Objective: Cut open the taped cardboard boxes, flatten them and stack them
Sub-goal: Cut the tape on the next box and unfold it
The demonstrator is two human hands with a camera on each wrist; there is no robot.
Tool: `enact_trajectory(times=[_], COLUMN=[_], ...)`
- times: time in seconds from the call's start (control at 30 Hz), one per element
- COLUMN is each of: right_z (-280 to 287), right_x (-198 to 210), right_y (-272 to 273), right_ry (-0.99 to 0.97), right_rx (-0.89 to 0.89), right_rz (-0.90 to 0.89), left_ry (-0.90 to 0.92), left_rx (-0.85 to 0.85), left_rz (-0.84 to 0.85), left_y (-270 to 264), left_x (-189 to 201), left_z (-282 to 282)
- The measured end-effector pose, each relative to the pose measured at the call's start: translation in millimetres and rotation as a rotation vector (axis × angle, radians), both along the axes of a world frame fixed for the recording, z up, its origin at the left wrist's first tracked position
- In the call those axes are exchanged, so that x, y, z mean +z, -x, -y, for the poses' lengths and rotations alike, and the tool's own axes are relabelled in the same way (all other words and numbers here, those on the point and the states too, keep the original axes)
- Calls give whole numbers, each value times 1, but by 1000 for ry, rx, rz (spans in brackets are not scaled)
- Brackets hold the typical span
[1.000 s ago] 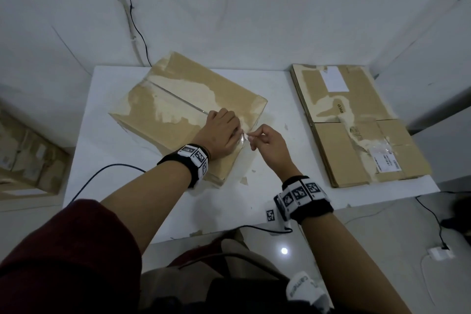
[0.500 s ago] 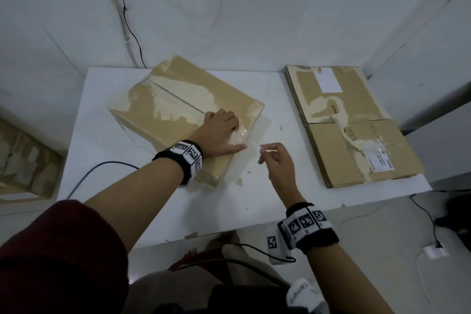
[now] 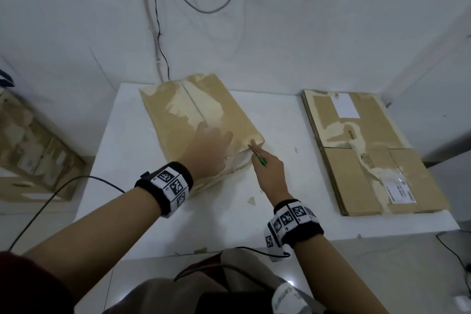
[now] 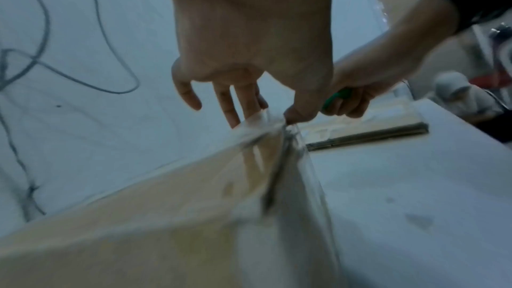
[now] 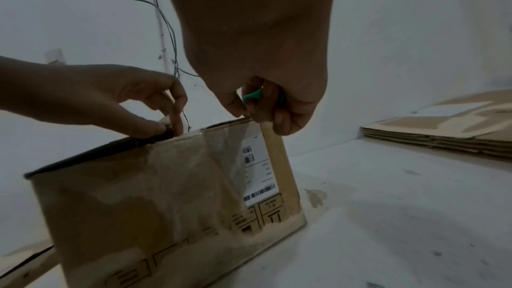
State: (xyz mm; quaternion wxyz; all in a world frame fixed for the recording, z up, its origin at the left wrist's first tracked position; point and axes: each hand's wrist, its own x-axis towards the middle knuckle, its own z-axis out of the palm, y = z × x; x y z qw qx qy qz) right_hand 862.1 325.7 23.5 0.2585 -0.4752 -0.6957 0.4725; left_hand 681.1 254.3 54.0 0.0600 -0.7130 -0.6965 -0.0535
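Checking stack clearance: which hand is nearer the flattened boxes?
Right. The right hand holds a cutter at the box's near right corner, facing the flattened boxes; the left hand rests atop the box, farther.

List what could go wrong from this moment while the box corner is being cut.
1. The left hand rests on the taped box close to the cutter; a slip could nick its fingers.
2. The right hand works at the box's very corner, so the blade may skid off the edge.
3. Loose clear tape could snag the blade.
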Motion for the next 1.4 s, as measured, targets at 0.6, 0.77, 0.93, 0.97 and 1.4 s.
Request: enact_trajectory(times=[0.6, 0.77, 0.93, 0.97, 1.4], right_z=[4, 9, 11, 13, 36], right_x=[10, 13, 11, 9, 0], right_y=[5, 10, 10, 9, 27], right_ry=[31, 2, -100, -145, -316], right_rx=[73, 61, 88, 101, 311], right_rz=[52, 17, 61, 57, 112], left_ry=[224, -85, -189, -216, -150], left_rx=[861, 972, 1003, 994, 875], left_rz=[1312, 1618, 1739, 1768, 1769], left_y=[-14, -25, -24, -24, -20], left_x=[41, 30, 18, 16, 19], left_z=[-22, -9, -4, -2, 3])
